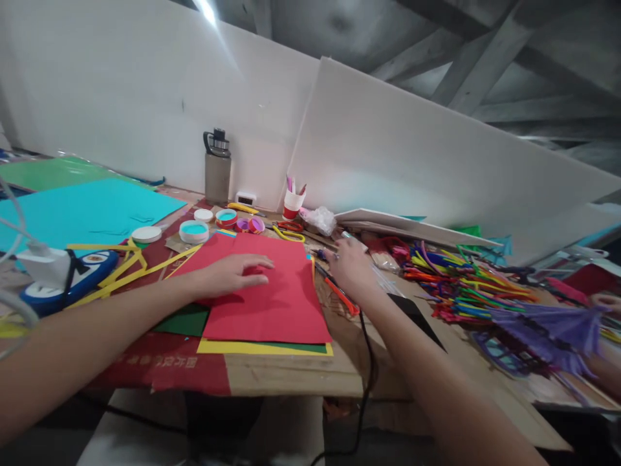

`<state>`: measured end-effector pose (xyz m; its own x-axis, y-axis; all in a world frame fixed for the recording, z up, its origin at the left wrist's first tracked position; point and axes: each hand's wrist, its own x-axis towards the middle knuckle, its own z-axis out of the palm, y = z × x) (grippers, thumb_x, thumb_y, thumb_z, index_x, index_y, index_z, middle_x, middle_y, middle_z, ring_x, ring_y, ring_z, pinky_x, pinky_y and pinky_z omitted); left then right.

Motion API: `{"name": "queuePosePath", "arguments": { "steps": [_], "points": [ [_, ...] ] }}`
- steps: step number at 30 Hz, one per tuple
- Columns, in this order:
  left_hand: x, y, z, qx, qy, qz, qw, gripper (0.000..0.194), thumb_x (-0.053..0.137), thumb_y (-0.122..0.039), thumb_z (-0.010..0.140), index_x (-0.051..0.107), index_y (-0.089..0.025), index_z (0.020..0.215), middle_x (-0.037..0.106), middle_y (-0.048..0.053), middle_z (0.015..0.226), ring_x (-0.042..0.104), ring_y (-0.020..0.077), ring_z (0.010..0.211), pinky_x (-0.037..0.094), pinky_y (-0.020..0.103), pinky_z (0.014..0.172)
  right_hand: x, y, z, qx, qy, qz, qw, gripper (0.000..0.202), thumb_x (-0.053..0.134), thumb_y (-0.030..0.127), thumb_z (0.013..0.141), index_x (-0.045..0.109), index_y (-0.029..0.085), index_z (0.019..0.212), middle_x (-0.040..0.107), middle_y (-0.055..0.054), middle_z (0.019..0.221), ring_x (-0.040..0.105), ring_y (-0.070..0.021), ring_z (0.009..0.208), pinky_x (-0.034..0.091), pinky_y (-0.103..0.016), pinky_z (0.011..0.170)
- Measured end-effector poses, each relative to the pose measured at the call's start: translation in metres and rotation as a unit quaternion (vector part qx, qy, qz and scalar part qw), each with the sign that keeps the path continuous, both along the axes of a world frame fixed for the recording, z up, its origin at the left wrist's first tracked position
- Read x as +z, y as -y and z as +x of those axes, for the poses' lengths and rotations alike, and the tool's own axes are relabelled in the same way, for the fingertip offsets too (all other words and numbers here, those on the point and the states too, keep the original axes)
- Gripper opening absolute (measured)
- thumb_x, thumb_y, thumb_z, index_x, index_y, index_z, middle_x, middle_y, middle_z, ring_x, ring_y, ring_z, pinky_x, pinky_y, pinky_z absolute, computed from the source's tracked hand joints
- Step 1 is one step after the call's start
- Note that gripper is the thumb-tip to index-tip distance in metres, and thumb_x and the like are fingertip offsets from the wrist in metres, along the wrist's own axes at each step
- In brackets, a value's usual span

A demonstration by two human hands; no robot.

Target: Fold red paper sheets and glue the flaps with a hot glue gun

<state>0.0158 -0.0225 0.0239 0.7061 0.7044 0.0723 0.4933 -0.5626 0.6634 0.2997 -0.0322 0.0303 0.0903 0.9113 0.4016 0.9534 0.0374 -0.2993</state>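
My left hand (pixel 237 273) hovers over or rests on a red sheet (pixel 272 310), its fingers apart and nothing in it. Under the red sheet, yellow and green sheets (pixel 204 347) show at the edges. To the right of the stack, my right hand (pixel 350 264) reaches among small tools, and its fingertips are partly blurred. A clear object (pixel 354 239) lies by those fingers; whether they grip it is unclear. An orange-handled tool (pixel 342 296) lies just below this hand, beside the stack.
A dark bottle (pixel 218 169), a cup of pens (pixel 293 200) and round tubs (pixel 194 231) stand behind. Colourful pipe cleaners (pixel 470 285) lie right, near a black phone (pixel 416 318) and another person's hand (pixel 609 304). Left are a blue sheet (pixel 97 210) and a blue device (pixel 90 275).
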Motion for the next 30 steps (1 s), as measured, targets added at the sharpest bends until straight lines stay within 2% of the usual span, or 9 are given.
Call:
{"name": "queuePosePath", "arguments": {
  "steps": [2, 3, 5, 7, 10, 14, 24, 30],
  "points": [
    [-0.011, 0.006, 0.010, -0.007, -0.072, 0.070, 0.995, 0.077, 0.048, -0.065, 0.080, 0.039, -0.019, 0.141, 0.030, 0.011, 0.151, 0.028, 0.0270, 0.138, 0.022, 0.040, 0.113, -0.005, 0.011, -0.033, 0.123, 0.027, 0.007, 0.992, 0.047, 0.036, 0.036, 0.094, 0.047, 0.008, 0.130, 0.045, -0.019, 0.138, 0.036, -0.0249, 0.131, 0.026, -0.040, 0.108],
    [-0.017, 0.009, 0.013, -0.007, -0.103, 0.094, 0.990, 0.083, 0.048, -0.068, 0.078, 0.036, -0.018, 0.143, 0.026, 0.013, 0.152, 0.023, 0.0282, 0.140, 0.020, 0.041, 0.114, -0.010, 0.016, -0.049, 0.168, 0.028, 0.001, 0.985, 0.053, 0.033, 0.040, 0.095, 0.041, 0.008, 0.136, 0.039, -0.018, 0.143, 0.030, -0.0231, 0.135, 0.023, -0.039, 0.111],
    [-0.027, 0.014, 0.017, -0.012, -0.134, 0.149, 0.980, 0.088, 0.048, -0.072, 0.075, 0.035, -0.018, 0.143, 0.026, 0.014, 0.152, 0.020, 0.0287, 0.141, 0.015, 0.043, 0.115, -0.020, 0.026, -0.076, 0.247, 0.038, -0.056, 0.967, 0.066, 0.032, 0.047, 0.094, 0.027, 0.004, 0.144, 0.025, -0.017, 0.152, 0.014, -0.0231, 0.142, 0.018, -0.039, 0.113],
    [-0.034, 0.016, 0.017, 0.003, -0.152, 0.177, 0.972, 0.092, 0.046, -0.074, 0.074, 0.033, -0.016, 0.144, 0.027, 0.016, 0.151, 0.021, 0.0296, 0.141, 0.014, 0.045, 0.115, -0.030, 0.034, -0.090, 0.279, 0.044, -0.121, 0.952, 0.070, 0.027, 0.050, 0.095, 0.022, 0.003, 0.146, 0.019, -0.017, 0.154, 0.011, -0.0242, 0.143, 0.015, -0.042, 0.114],
    [-0.037, 0.016, 0.015, 0.018, -0.173, 0.184, 0.967, 0.097, 0.041, -0.077, 0.074, 0.031, -0.012, 0.145, 0.027, 0.018, 0.150, 0.022, 0.0310, 0.140, 0.015, 0.046, 0.115, -0.039, 0.041, -0.089, 0.287, 0.060, -0.165, 0.942, 0.075, 0.024, 0.056, 0.093, 0.017, 0.004, 0.148, 0.016, -0.017, 0.154, 0.011, -0.0262, 0.143, 0.012, -0.046, 0.115],
    [-0.036, 0.015, 0.013, 0.018, -0.196, 0.192, 0.961, 0.098, 0.035, -0.078, 0.075, 0.026, -0.012, 0.146, 0.023, 0.016, 0.152, 0.021, 0.0306, 0.141, 0.014, 0.045, 0.115, -0.040, 0.042, -0.079, 0.297, 0.074, -0.163, 0.938, 0.078, 0.024, 0.060, 0.092, 0.019, 0.004, 0.147, 0.014, -0.016, 0.154, 0.009, -0.0262, 0.143, 0.010, -0.046, 0.115],
    [-0.045, 0.011, 0.009, 0.034, -0.190, 0.202, 0.960, 0.096, 0.042, -0.077, 0.073, 0.023, -0.020, 0.148, 0.019, 0.009, 0.154, 0.021, 0.0302, 0.141, 0.018, 0.047, 0.115, -0.036, 0.042, -0.076, 0.299, 0.049, -0.174, 0.937, 0.075, 0.022, 0.059, 0.093, 0.016, 0.009, 0.149, 0.010, -0.012, 0.155, 0.005, -0.0242, 0.143, 0.008, -0.045, 0.116],
    [-0.052, 0.007, 0.006, 0.041, -0.165, 0.195, 0.966, 0.099, 0.049, -0.076, 0.068, 0.019, -0.025, 0.148, 0.022, 0.008, 0.152, 0.026, 0.0325, 0.139, 0.022, 0.050, 0.114, -0.038, 0.040, -0.076, 0.297, 0.037, -0.176, 0.938, 0.075, 0.025, 0.058, 0.092, 0.013, 0.010, 0.149, 0.006, -0.011, 0.156, -0.001, -0.0234, 0.143, 0.006, -0.045, 0.117]
  ]
}}
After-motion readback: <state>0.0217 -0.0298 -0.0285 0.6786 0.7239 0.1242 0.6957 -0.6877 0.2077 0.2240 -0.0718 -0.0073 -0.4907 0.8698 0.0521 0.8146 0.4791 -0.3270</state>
